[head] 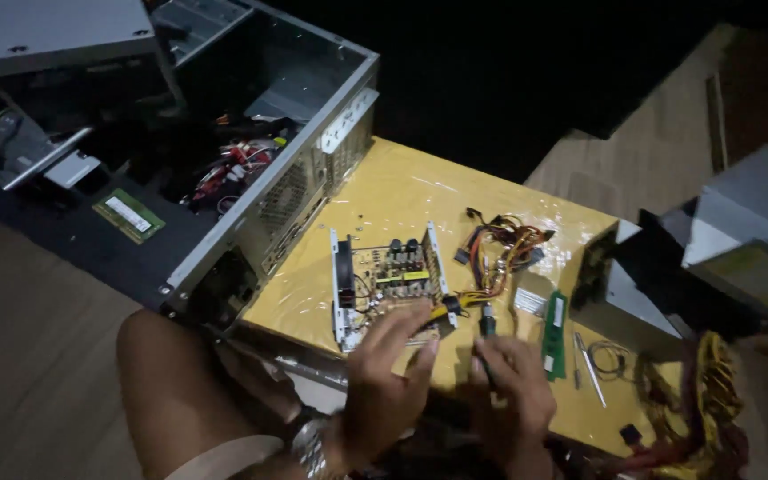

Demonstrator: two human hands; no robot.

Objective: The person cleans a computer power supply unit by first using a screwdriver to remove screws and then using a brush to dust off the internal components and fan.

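Yellow table (402,191) — left hand (384,373) spread on opened power supply (388,280); right hand (513,391) gripping a screwdriver (487,342).

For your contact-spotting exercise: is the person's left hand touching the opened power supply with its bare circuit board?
Touching. In the head view the left hand has its fingertips lying across the near edge of the opened power supply, with no gap visible between them.

An opened power supply unit (388,283) lies on the tabletop (402,191), just right of the computer case (251,169), which stands at the tabletop's left edge. A cable bundle (501,246) lies right of the unit. A memory module (556,335) lies further right, a pen (590,369) beside it. Both hands, left (384,378) and right (513,396), sit at the near edge, the left touching the unit.
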